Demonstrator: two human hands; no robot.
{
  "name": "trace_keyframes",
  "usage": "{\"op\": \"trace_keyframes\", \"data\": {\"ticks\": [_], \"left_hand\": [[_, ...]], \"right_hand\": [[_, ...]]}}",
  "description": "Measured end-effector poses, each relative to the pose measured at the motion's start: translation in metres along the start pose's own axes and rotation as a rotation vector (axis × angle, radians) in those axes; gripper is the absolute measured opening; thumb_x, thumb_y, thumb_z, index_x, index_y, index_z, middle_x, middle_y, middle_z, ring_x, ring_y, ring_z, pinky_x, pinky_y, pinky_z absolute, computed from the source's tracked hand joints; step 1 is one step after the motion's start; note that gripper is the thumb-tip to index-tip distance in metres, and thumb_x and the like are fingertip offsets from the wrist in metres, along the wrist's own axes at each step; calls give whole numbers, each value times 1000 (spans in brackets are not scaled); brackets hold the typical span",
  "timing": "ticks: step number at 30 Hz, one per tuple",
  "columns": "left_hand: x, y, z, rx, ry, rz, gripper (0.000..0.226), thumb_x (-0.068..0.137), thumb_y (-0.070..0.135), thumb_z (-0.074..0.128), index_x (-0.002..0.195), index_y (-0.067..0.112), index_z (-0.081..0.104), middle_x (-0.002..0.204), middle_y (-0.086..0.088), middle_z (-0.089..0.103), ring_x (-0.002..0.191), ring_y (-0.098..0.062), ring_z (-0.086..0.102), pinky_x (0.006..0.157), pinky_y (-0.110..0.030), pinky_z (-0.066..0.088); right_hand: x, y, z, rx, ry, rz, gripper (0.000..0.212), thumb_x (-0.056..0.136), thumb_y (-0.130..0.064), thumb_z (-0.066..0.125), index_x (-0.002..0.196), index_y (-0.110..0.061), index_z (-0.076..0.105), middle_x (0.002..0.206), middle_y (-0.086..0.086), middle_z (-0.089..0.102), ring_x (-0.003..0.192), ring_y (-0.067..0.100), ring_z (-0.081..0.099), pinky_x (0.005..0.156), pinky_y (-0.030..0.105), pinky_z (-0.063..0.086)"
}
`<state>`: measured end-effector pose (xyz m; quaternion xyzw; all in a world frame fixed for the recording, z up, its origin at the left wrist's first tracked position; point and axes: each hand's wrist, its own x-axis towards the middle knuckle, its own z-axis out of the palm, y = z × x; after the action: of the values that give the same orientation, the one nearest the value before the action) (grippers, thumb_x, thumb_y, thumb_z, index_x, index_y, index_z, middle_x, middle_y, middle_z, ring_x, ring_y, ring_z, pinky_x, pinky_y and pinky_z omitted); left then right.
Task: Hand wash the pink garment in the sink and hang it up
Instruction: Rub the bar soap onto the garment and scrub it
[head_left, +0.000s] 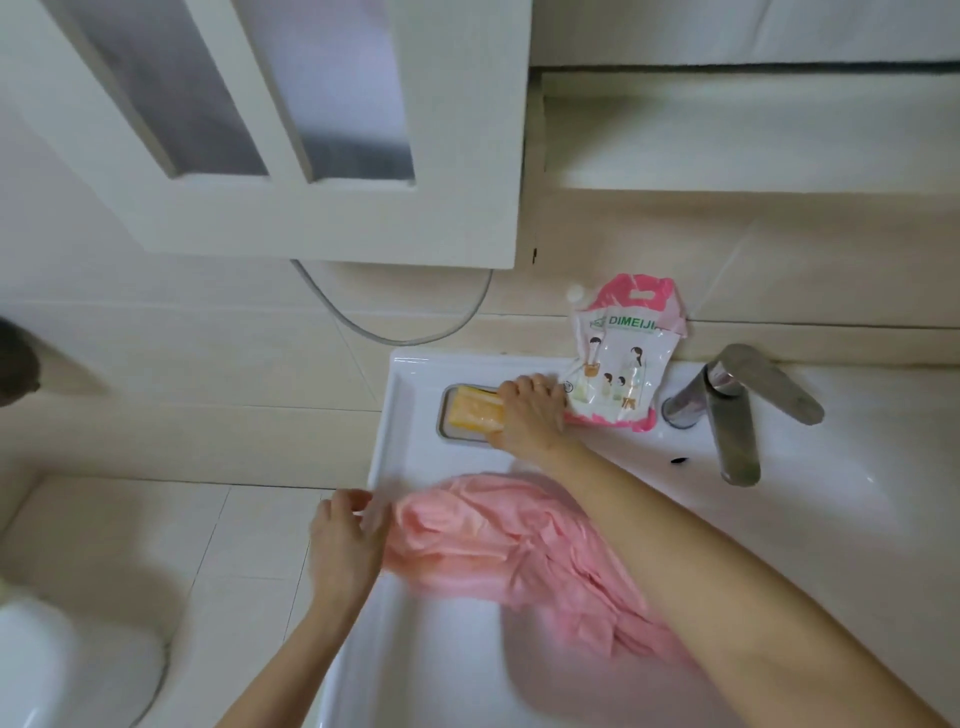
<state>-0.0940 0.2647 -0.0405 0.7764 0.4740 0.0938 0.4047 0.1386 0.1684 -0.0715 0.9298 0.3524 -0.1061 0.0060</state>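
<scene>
The right hand (530, 415) grips the yellow rectangular soap bar (475, 413), the left hand (345, 540) pinches the edge of the crumpled pink cloth garment (493, 535) lying between them in the white ceramic sink (405, 395); soft, limp, probably water-heavy, it wants a bunched handful.

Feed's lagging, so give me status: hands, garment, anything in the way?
Right hand gripping yellow soap bar in its dish recess. Left hand holding pink garment, lying in sink. Detergent pouch next to soap, not blocking.
</scene>
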Motion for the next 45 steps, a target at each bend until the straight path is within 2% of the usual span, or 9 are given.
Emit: {"op": "trace_keyframes", "data": {"ticks": [4,8,14,20,26,30,33,37,45], "left_hand": [[-16,-26,0,-59,-105,-41,61,75,70,49,102,16,60,98,-2,61,91,-23,61,81,-38,50],[-23,-29,1,-189,-200,-57,22,89,29,64,103,12,60,92,-1,66,88,-14,61,69,-17,42],[-19,-18,-3,-434,-273,-103,25,83,29,64,77,7,55,67,1,53,71,-20,47,66,-31,37],[-30,23,-6,-646,-408,-25,18,99,19,49,86,6,47,65,-4,60,61,-19,56,56,-26,46],[-15,5,21,-478,-120,-242,44,92,41,53,115,4,45,100,-17,61,88,-28,57,73,-35,45],[-42,-9,28,31,188,232,73,81,56,51,128,1,43,124,-18,45,114,-29,40,94,-37,33],[-71,-32,44,389,154,576,46,81,52,51,109,16,55,112,-8,53,93,-29,49,77,-38,34],[-86,-69,50,534,75,516,30,74,30,65,99,23,51,90,0,61,73,-26,55,62,-35,37],[-96,-90,36,406,193,416,20,63,12,41,70,23,57,65,8,55,69,-12,34,61,-31,9]], "right_hand": [[3,-2,-2,-114,-18,-5,76,70,-56,67,128,-13,41,127,7,47,118,26,43,97,44,33],[2,-4,-3,-129,15,-23,73,69,-54,67,126,-17,39,124,5,52,111,26,50,92,43,34],[-4,2,-25,-107,85,-20,69,76,-57,64,124,-17,36,115,8,61,101,26,59,84,40,31],[-69,17,-37,935,66,86,38,80,-32,69,103,-17,43,88,-6,56,85,19,59,69,30,44],[-141,9,-15,1517,-61,216,37,86,-44,67,85,-9,53,65,9,47,61,19,48,59,32,45],[-161,6,-2,1493,-241,151,32,88,-47,60,108,-23,65,84,24,53,77,36,51,85,50,47],[-170,8,3,1366,-268,125,43,100,-33,44,137,-13,46,129,10,53,113,17,49,100,23,35],[-162,-4,12,1059,-183,-37,52,99,-33,43,147,-18,29,153,4,31,129,5,33,105,14,26],[-170,-24,66,-98,39,-595,59,82,-42,34,140,-38,31,99,9,62,73,25,53,66,36,44]]}}
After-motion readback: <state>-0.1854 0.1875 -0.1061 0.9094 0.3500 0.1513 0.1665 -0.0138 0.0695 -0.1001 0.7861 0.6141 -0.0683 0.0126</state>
